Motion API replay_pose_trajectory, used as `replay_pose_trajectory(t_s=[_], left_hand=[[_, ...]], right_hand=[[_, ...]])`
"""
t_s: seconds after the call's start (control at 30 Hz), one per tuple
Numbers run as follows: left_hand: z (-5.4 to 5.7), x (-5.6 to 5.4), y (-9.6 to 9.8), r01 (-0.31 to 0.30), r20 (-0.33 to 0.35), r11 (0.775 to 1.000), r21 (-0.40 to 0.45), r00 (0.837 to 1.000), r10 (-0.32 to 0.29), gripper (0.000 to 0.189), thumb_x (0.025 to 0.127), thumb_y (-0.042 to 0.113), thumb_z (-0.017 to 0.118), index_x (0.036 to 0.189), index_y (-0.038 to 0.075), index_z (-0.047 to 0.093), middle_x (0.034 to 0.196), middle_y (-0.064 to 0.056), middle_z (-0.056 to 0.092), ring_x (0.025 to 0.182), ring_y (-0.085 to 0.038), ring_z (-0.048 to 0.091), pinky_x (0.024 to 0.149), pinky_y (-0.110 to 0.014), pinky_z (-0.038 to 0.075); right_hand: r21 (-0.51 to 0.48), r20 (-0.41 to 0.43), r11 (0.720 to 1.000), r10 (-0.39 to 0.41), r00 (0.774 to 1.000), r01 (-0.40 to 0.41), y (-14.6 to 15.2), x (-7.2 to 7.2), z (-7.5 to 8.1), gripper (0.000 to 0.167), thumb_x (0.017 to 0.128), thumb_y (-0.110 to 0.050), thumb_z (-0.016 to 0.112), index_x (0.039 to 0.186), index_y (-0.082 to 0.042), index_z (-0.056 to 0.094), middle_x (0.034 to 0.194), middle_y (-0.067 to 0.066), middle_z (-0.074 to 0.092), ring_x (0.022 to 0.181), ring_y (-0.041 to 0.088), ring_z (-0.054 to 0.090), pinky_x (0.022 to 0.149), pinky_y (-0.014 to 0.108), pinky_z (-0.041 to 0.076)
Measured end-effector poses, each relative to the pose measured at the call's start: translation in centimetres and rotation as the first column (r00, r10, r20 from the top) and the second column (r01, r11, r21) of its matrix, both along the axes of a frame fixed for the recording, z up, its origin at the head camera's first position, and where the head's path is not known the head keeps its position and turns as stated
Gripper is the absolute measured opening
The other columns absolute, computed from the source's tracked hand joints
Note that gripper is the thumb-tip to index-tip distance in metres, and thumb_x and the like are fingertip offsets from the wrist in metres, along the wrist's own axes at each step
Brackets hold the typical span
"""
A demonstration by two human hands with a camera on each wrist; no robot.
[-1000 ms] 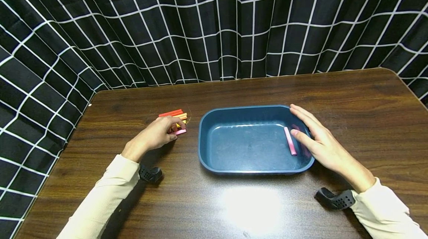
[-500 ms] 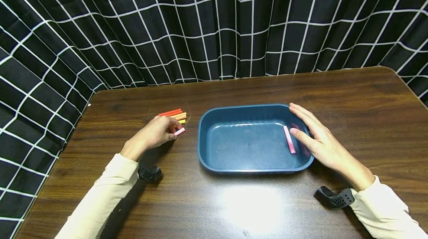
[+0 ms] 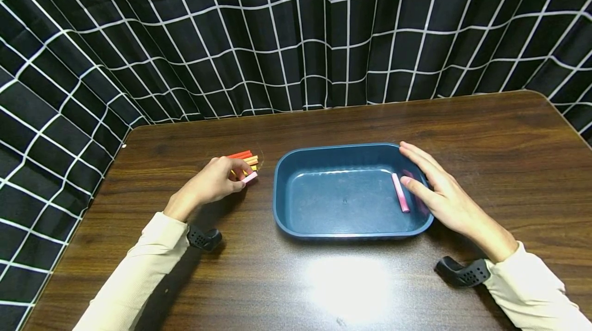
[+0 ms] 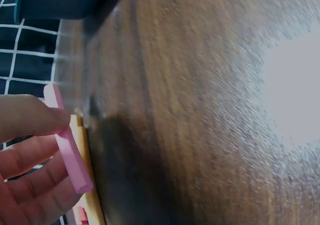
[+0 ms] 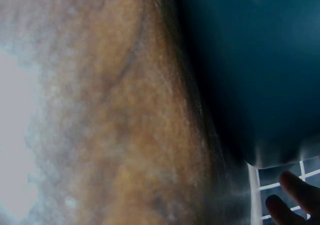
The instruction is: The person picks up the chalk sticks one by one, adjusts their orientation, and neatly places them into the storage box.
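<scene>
My left hand pinches a pink chalk stick between thumb and fingers, at the left of the table. In the left wrist view this pink chalk slants past the thumb, its lower end free. Just behind the hand lie red chalk sticks and yellow-orange ones, partly hidden by the fingers. My right hand rests at the right end of a blue plastic bin, fingers straight along the outside and thumb over the rim. Another pink chalk stick lies inside the bin near that thumb.
The brown wooden table carries a bright glare spot in front of the bin. A black curtain with white grid lines hangs behind and to the left. Black bands circle both wrists.
My left hand has picked up the pink chalk, which has tilted and shifted slightly toward the back, now overlapping the yellow sticks. My right hand and the bin keep their places.
</scene>
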State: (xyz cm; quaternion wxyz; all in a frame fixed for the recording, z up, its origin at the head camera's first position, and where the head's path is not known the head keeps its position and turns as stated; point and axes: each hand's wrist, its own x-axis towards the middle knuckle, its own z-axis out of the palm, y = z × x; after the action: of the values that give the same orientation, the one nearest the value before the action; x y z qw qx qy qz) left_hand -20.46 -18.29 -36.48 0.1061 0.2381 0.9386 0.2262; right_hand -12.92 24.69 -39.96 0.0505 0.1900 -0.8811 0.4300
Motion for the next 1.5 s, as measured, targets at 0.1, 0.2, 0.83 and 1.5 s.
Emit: replay_pose_trajectory(t_s=[0.1,0.2,0.83,1.5], left_hand=[[0.5,0.2,0.2,-0.021,0.042,1.000,0.023,0.999,0.020,0.023,0.082,-0.001,0.068,0.105,0.002,0.070,0.081,-0.007,0.068,0.064,-0.012,0.057,0.059,-0.022,0.044],[0.9,0.4,0.4,-0.034,0.073,0.998,0.051,0.997,0.030,0.025,0.083,-0.001,0.067,0.109,0.000,0.069,0.079,-0.007,0.067,0.054,-0.008,0.055,0.053,-0.021,0.045],[3.1,1.2,1.6,-0.047,0.125,0.959,0.280,0.992,0.012,0.034,0.084,0.000,0.062,0.117,0.002,0.068,0.086,-0.013,0.070,0.063,-0.013,0.062,0.059,-0.021,0.046],[4.2,1.7,3.7,-0.082,0.178,0.886,0.456,0.984,-0.001,0.030,0.089,0.006,0.067,0.120,0.005,0.068,0.096,-0.017,0.073,0.072,-0.014,0.067,0.068,-0.023,0.053]], right_hand=[[-0.002,-0.007,1.000,0.004,1.000,-0.004,0.0,0.0,0.0,0.059,0.101,-0.018,0.054,0.156,-0.015,0.032,0.162,0.015,0.027,0.145,-0.010,0.019,0.111,0.008,0.012],[-0.002,-0.015,1.000,0.005,1.000,-0.005,0.0,-0.1,-0.1,0.059,0.101,-0.016,0.054,0.155,-0.014,0.032,0.161,0.016,0.028,0.147,-0.003,0.021,0.110,0.006,0.012],[0.005,-0.008,1.000,-0.007,1.000,0.007,-0.1,-0.1,-0.1,0.059,0.101,-0.019,0.055,0.155,-0.013,0.033,0.162,0.014,0.029,0.146,-0.007,0.020,0.111,0.007,0.012],[-0.006,-0.028,1.000,0.000,1.000,0.000,-0.2,-0.2,-0.1,0.059,0.100,-0.017,0.056,0.154,-0.013,0.034,0.161,0.015,0.029,0.142,-0.013,0.019,0.108,0.005,0.013]])
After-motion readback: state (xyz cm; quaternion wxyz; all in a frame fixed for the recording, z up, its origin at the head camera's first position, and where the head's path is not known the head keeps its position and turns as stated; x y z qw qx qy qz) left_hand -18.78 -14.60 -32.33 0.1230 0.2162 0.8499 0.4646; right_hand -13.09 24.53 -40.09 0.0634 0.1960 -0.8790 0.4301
